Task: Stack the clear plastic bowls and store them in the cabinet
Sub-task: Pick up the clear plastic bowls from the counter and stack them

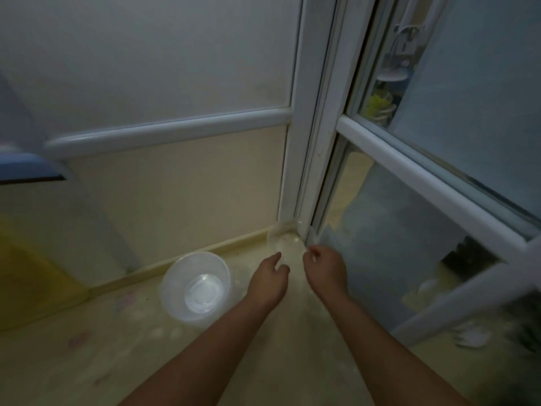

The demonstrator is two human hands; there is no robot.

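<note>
A large clear plastic bowl (195,285) stands upright on the pale floor by the wall's skirting, and a smaller clear bowl seems to be nested in its bottom. A second, small clear bowl (285,241) sits in the corner where the wall meets the white frame; it is faint and blurred. My left hand (270,275) curls against its near left rim. My right hand (323,266) pinches its right rim with the fingertips. The glass-panelled cabinet door (415,174) stands just right of the hands.
The white door frame post (304,148) rises directly behind the small bowl. A white rail (164,131) runs along the wall. A yellow object (32,276) sits at the far left. Behind the glass are yellow and white items (379,105), blurred.
</note>
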